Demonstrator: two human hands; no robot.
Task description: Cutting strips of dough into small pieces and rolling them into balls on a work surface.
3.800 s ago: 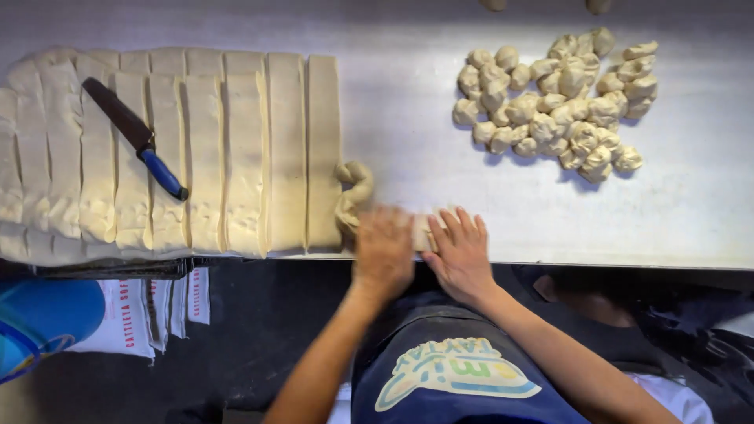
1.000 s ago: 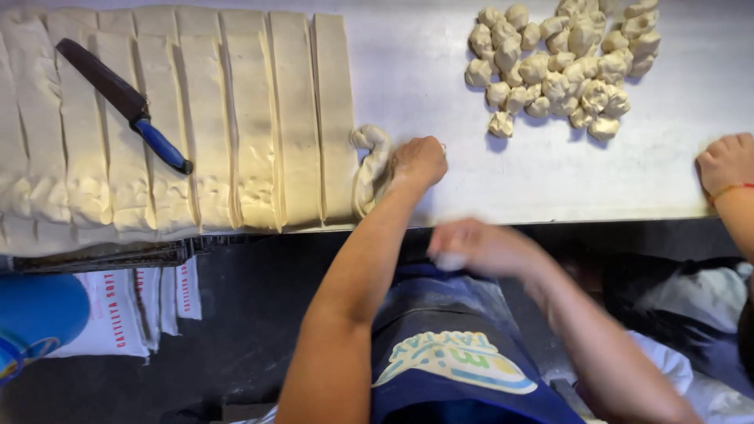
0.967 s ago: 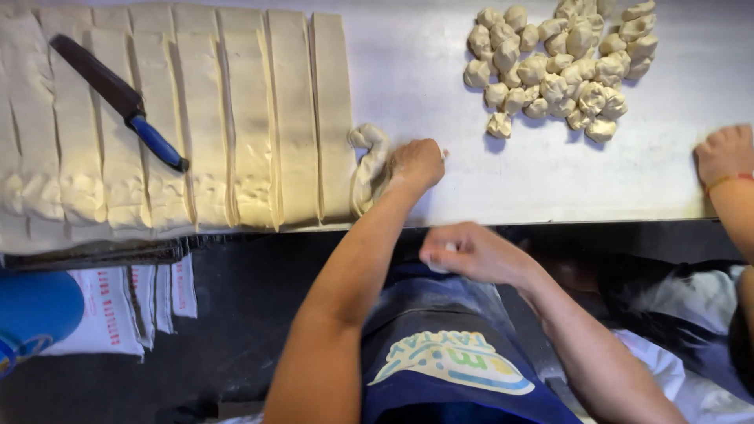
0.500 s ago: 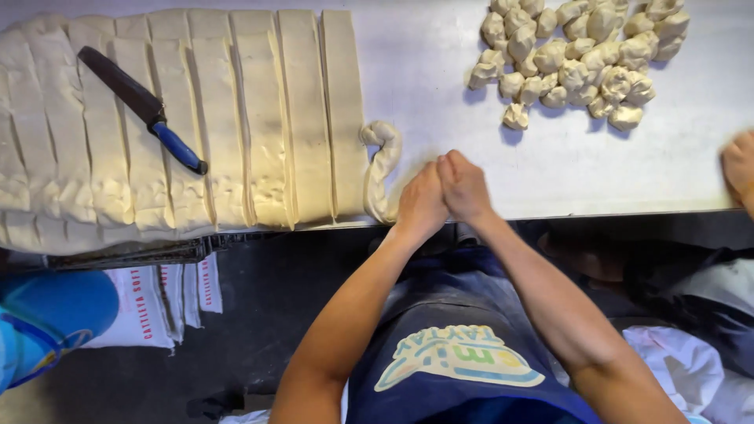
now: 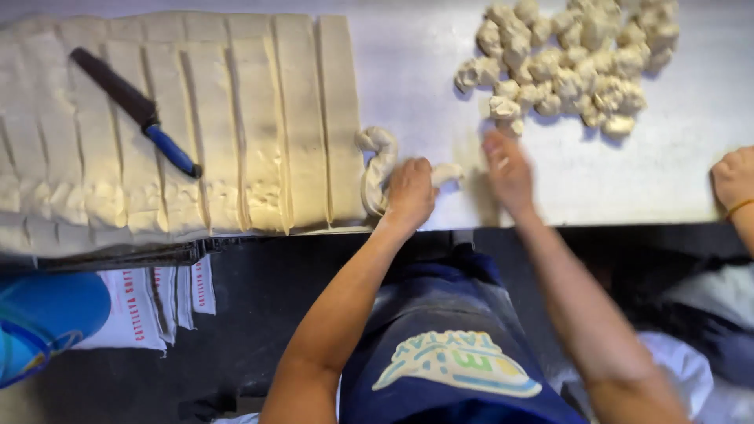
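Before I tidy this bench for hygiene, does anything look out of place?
The knife with a blue handle lies diagonally on the cut dough sheet rather than on the table. Otherwise nothing stands out: left hand grips a dough strip, right hand is near the dough pieces.

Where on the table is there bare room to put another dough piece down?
Free: the table strip between the dough sheet and the pile of pieces, and the patch right of the right hand, up to another person's hand. Crowded: the left, covered by sheet and knife, and the front edge, where the left hand grips the dough strip.
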